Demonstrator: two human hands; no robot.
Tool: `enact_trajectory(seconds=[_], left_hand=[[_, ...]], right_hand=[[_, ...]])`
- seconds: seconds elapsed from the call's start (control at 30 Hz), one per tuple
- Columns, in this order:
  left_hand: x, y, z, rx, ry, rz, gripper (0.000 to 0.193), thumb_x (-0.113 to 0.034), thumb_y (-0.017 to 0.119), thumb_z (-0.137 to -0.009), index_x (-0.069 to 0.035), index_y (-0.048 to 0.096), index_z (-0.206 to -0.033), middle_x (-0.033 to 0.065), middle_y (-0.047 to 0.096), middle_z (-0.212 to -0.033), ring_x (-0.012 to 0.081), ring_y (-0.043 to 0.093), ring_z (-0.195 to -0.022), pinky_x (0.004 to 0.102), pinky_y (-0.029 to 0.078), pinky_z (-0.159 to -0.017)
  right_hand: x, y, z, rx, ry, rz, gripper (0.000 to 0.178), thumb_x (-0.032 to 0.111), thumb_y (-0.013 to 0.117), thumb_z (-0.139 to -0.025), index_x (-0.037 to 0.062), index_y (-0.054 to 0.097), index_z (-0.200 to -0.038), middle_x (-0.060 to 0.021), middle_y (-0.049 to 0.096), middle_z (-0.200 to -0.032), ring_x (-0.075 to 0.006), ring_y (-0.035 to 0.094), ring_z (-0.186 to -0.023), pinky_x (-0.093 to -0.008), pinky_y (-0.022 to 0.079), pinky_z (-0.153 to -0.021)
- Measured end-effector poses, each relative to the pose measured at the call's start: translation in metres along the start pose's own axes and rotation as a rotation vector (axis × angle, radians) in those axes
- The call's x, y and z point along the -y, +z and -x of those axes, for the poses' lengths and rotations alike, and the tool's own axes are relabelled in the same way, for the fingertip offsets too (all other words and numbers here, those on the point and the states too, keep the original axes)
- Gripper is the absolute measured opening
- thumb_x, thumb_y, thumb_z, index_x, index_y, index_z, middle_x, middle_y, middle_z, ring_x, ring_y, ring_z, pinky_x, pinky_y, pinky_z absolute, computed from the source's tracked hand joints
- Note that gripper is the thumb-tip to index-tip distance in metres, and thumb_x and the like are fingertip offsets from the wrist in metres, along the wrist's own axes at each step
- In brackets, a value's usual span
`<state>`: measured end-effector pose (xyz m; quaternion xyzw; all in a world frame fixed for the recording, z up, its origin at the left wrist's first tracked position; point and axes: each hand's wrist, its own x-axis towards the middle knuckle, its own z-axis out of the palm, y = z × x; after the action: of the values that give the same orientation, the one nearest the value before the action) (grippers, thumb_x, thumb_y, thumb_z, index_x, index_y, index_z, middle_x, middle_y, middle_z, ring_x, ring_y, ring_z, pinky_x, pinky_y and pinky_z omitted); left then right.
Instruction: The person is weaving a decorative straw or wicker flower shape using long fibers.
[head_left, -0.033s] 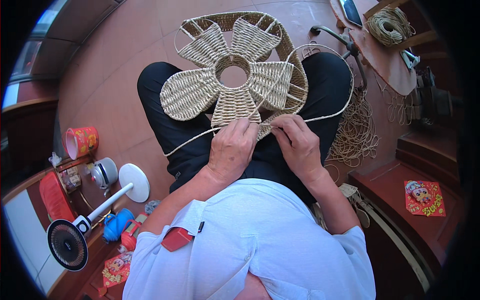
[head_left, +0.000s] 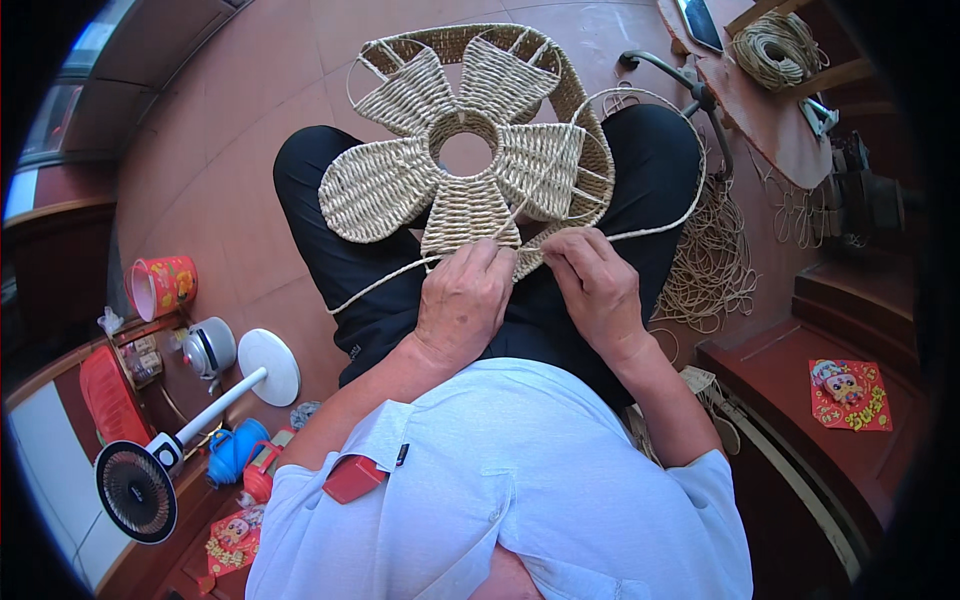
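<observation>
Across my lap lies a woven straw flower (head_left: 470,205), its petals set round an open ring, with a curved woven band (head_left: 575,90) behind it. At the near petal's lower edge, my left hand (head_left: 465,297) is closed with fingers bent down on the straw cord (head_left: 385,287), whose end trails over my left thigh. Close to its right, my right hand (head_left: 597,290) pinches the cord between thumb and fingers. From there the cord loops out over my right knee and back to the right petal. My fingers hide the exact grip points.
Loose cord (head_left: 715,260) lies heaped on the floor right of my knee, below a metal leg (head_left: 665,70). A cord coil (head_left: 778,52) sits at upper right. At left stand a white fan (head_left: 137,490), a patterned red bucket (head_left: 165,287), a kettle (head_left: 210,347) and a blue jug (head_left: 235,450).
</observation>
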<state>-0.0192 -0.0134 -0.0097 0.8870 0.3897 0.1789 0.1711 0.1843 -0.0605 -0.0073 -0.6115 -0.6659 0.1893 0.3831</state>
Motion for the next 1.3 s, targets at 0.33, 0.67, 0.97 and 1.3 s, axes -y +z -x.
enact_trajectory(seconds=[0.33, 0.67, 0.97, 1.3], left_hand=[[-0.007, -0.009, -0.008, 0.321, -0.283, 0.170, 0.027, -0.011, 0.068, -0.097, 0.000, 0.071, -0.121, 0.0141, 0.071, -0.083, 0.0322, 0.073, -0.073, 0.0473, 0.059, -0.074], [0.000, -0.007, -0.005, 0.518, -0.750, 1.257, 0.063, -0.004, 0.066, -0.099, 0.011, 0.039, -0.154, -0.0041, 0.051, -0.071, 0.0055, 0.047, -0.059, 0.0256, 0.034, -0.052], [0.003, -0.006, -0.003, 0.525, -0.683, 1.079, 0.045, -0.006, 0.065, -0.100, 0.006, 0.048, -0.140, -0.0018, 0.054, -0.072, 0.0054, 0.050, -0.062, 0.0260, 0.038, -0.055], [0.002, -0.038, 0.006, 0.354, -0.502, 0.769, 0.045, -0.009, 0.067, -0.102, 0.004, 0.059, -0.144, 0.0039, 0.057, -0.074, 0.0117, 0.058, -0.068, 0.0333, 0.049, -0.069]], right_hand=[[0.006, 0.014, -0.023, -0.061, -0.045, -0.059, 0.022, 0.000, 0.080, -0.093, 0.0066, 0.071, -0.112, -0.0102, 0.070, -0.113, -0.0315, 0.076, -0.088, -0.0401, 0.062, -0.073], [0.010, 0.008, 0.010, 0.035, 0.228, -0.026, 0.036, 0.000, 0.078, -0.096, 0.0044, 0.069, -0.131, -0.0127, 0.077, -0.111, -0.0221, 0.071, -0.069, -0.0332, 0.058, -0.061], [0.009, 0.014, -0.022, 0.311, 0.586, -0.420, 0.050, -0.001, 0.068, -0.100, 0.0003, 0.059, -0.149, -0.0120, 0.078, -0.102, -0.0152, 0.072, -0.068, -0.0334, 0.057, -0.058], [0.005, 0.030, -0.009, 0.128, 0.297, -0.146, 0.044, -0.001, 0.070, -0.099, -0.0006, 0.062, -0.142, -0.0077, 0.074, -0.098, -0.0107, 0.071, -0.072, -0.0284, 0.057, -0.061]])
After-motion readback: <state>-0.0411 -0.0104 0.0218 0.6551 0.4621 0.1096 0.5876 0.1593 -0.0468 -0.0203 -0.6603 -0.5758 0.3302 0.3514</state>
